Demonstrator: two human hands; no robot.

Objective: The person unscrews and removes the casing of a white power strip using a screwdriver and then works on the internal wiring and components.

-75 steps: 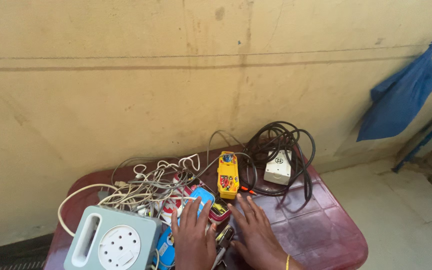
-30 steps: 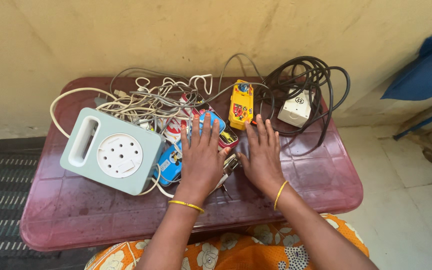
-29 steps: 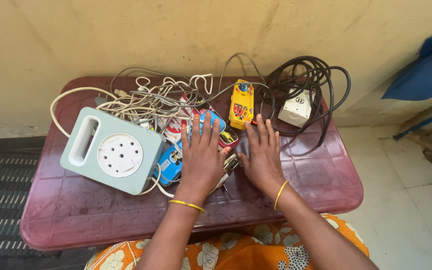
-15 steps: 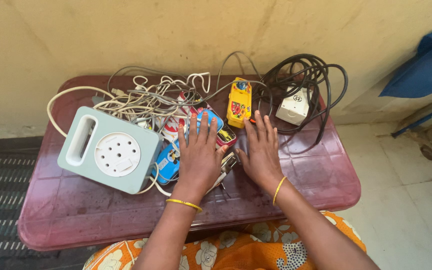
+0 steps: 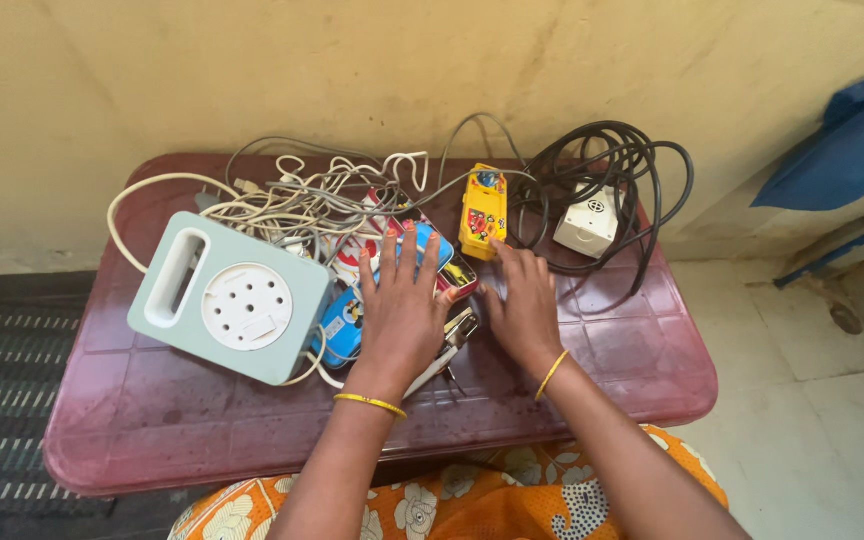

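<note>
My left hand (image 5: 400,310) lies flat, fingers spread, on a blue pouch (image 5: 344,325) and a red tin case (image 5: 449,272) in the middle of a maroon plastic table (image 5: 152,410). My right hand (image 5: 524,305) rests flat beside it, fingertips just below a yellow rectangular box (image 5: 482,211). Under my left palm some metal tools (image 5: 452,338) stick out toward my right hand. Neither hand grips anything. Both wrists wear a thin yellow bangle.
A pale green extension box with a round socket (image 5: 229,298) sits at the left. Tangled white cables (image 5: 297,195) lie behind it. A white adapter (image 5: 587,222) sits in a coil of black cable (image 5: 622,170) at the back right. Wall behind; blue cloth (image 5: 852,140) at right.
The view has tilted down from the wall to the table since the earliest frame. Both hands stay pressed flat on the items; my right hand has shifted slightly toward the yellow box.
</note>
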